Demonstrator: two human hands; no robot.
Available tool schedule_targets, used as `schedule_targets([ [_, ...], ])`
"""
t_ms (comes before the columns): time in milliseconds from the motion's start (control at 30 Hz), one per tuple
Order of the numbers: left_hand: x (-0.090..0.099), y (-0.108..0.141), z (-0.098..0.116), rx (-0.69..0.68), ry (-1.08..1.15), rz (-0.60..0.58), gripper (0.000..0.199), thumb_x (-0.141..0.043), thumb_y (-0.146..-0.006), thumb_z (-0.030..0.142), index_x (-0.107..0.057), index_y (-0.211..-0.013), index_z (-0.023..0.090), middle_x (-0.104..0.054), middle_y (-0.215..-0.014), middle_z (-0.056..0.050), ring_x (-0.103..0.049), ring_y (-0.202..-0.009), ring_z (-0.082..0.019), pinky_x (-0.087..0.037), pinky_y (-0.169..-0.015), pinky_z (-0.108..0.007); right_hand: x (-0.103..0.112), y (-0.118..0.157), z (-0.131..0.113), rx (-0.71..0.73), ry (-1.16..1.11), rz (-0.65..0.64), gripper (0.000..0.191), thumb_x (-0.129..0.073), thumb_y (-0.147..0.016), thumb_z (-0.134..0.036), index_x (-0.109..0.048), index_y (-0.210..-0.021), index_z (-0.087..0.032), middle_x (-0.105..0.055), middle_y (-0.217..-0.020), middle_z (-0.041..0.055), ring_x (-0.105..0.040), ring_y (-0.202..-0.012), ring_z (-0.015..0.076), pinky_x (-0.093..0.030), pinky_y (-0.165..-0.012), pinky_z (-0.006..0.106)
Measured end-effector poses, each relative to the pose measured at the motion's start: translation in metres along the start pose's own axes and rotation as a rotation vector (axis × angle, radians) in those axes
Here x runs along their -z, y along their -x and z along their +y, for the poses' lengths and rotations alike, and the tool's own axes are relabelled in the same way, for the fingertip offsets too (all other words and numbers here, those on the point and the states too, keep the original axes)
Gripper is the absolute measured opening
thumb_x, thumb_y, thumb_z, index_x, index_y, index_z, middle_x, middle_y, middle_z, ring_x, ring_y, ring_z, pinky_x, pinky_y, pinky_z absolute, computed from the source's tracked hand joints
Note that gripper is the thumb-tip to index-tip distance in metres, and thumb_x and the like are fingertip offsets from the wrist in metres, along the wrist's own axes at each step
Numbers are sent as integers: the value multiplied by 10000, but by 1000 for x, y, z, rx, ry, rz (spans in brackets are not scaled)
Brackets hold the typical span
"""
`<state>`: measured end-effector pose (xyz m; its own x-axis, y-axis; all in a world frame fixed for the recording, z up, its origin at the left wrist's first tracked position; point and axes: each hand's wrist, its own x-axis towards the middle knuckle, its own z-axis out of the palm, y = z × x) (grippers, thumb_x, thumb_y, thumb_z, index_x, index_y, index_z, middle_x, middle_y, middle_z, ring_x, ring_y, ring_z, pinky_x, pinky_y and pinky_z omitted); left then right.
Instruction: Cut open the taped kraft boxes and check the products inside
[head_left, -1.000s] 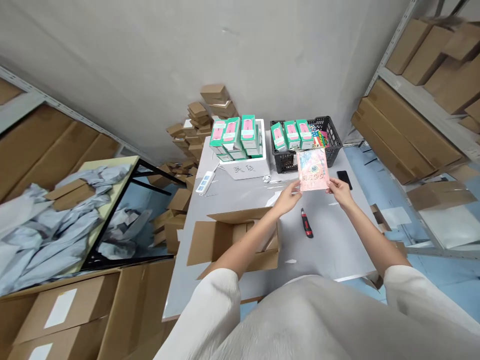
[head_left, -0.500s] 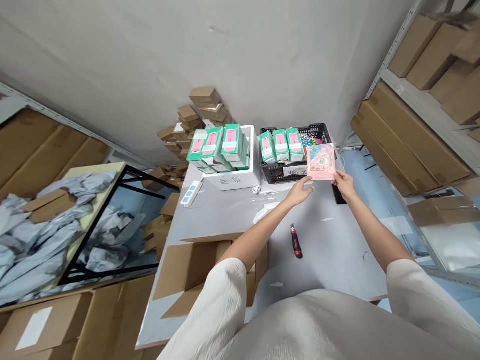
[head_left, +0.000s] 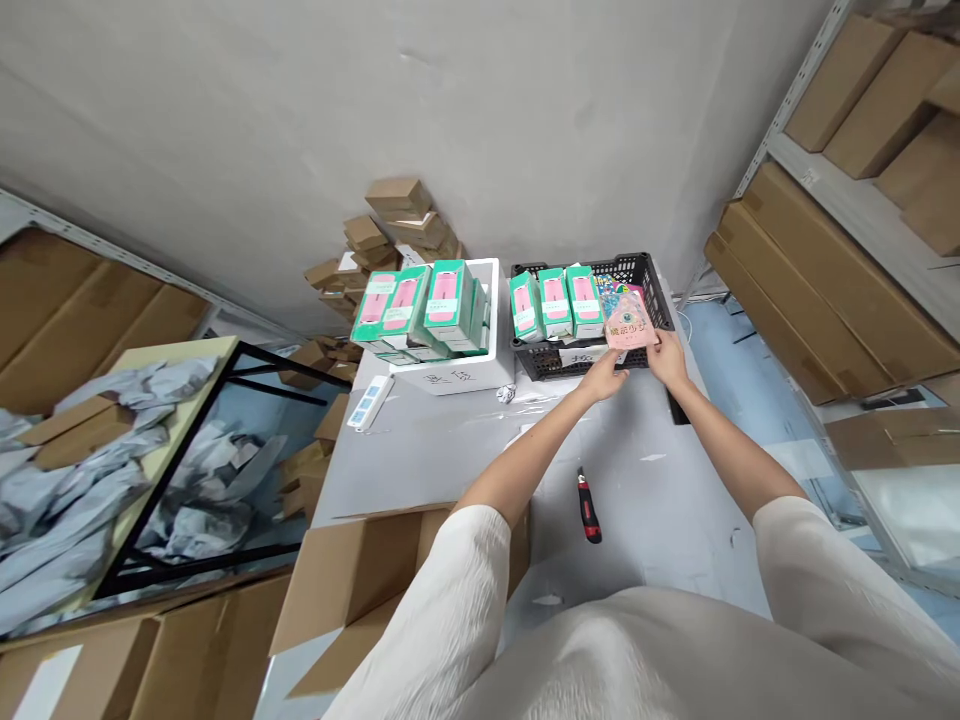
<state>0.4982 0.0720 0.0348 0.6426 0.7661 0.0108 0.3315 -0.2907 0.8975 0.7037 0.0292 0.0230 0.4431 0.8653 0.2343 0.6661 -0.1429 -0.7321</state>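
Observation:
A flat pink booklet (head_left: 628, 322) with a picture and large lettering on its cover is tilted over the right part of a black plastic crate (head_left: 540, 362). My left hand (head_left: 602, 376) pinches its lower left corner, thumb pointing right. At its lower right edge, my right hand (head_left: 667, 358) grips it between thumb and fingers. Inside the crate, left of the booklet, stand green and pink boxes (head_left: 553, 302). Behind it lie other colourful flat items (head_left: 609, 283), partly covered.
Left of the crate is a white foam box (head_left: 457, 378) filled with more green and pink boxes. A red and black utility knife (head_left: 589, 508), a crumpled scrap (head_left: 506, 393), a white power strip (head_left: 370, 403) and an open carton (head_left: 390, 560) are on the grey table (head_left: 442, 455).
Both hands have carried the booklet slightly left and into the crate's right side, tilting it back. The camera view has shifted a little.

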Motion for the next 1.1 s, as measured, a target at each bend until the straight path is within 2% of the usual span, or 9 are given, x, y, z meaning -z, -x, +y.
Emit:
schedule_targets([
  [67,-2,-3,-1,-16,-41,-25,623,-740,-858,221,-647,-1470,149,-615,-1605,-192,-551,-1531,-374,-372,-1334,-533,-1,9,0,119,135,-37,363,-561,-986,-325,-764,-1230,-148,-731,-1251,211,-690,-1121,349,-558,-1050,512],
  [133,-2,-6,-1,-32,-72,-33,645,-718,-855,180,-631,-1492,128,-588,-1630,-203,-521,-1559,-368,-356,-1345,-523,-4,15,-2,224,193,-197,331,-542,-1000,-291,-788,-1185,-170,-749,-1239,190,-664,-1164,352,-542,-1077,520],
  [233,-2,-15,2,-60,-106,-4,694,-706,-853,152,-596,-1537,119,-520,-1690,-209,-434,-1626,-356,-306,-1374,-512,-10,16,-4,290,211,-345,413,-557,-984,-255,-771,-1332,-195,-701,-1465,169,-616,-1286,369,-527,-1104,561],
  [367,0,-16,9,-72,-156,5,707,-721,-882,188,-566,-1567,102,-422,-1755,-222,-285,-1701,-360,-243,-1397,-521,-14,18,-1,277,233,-408,547,-577,-945,-220,-712,-1475,-203,-506,-1709,163,-563,-1415,404,-506,-1142,616],
  [467,3,-3,11,-91,-160,-24,672,-720,-903,211,-579,-1548,85,-404,-1762,-239,-272,-1705,-364,-235,-1398,-518,-11,25,2,297,232,-428,521,-587,-953,-228,-726,-1453,-183,-516,-1691,179,-577,-1417,386,-490,-1188,589],
  [600,16,26,15,-90,-139,-3,610,-741,-917,258,-624,-1506,147,-502,-1705,-206,-354,-1671,-356,-260,-1391,-526,-5,39,-3,323,197,-431,480,-594,-989,-269,-731,-1439,-176,-567,-1632,187,-587,-1417,377,-472,-1224,587],
  [800,55,101,32,-96,-344,-9,485,-612,-997,231,-638,-1480,189,-631,-1593,-142,-534,-1552,-304,-398,-1335,-498,-13,88,-34,349,0,-467,410,-616,-996,-261,-767,-1375,-217,-677,-1481,152,-634,-1374,345,-504,-1215,557],
  [933,99,179,37,-106,-405,46,412,-577,-1037,280,-679,-1431,219,-703,-1503,-104,-630,-1446,-286,-476,-1274,-464,-44,149,-73,299,-238,-597,363,-616,-1012,-281,-775,-1336,-240,-727,-1384,132,-721,-1199,289,-639,-1001,454],
  [1100,156,282,21,24,-443,147,393,-566,-1041,298,-693,-1402,208,-717,-1476,-106,-644,-1421,-289,-483,-1260,-458,-81,220,-120,232,-372,-729,348,-651,-1012,-314,-768,-1334,-255,-737,-1387,114,-754,-1107,242,-630,-999,430],
])
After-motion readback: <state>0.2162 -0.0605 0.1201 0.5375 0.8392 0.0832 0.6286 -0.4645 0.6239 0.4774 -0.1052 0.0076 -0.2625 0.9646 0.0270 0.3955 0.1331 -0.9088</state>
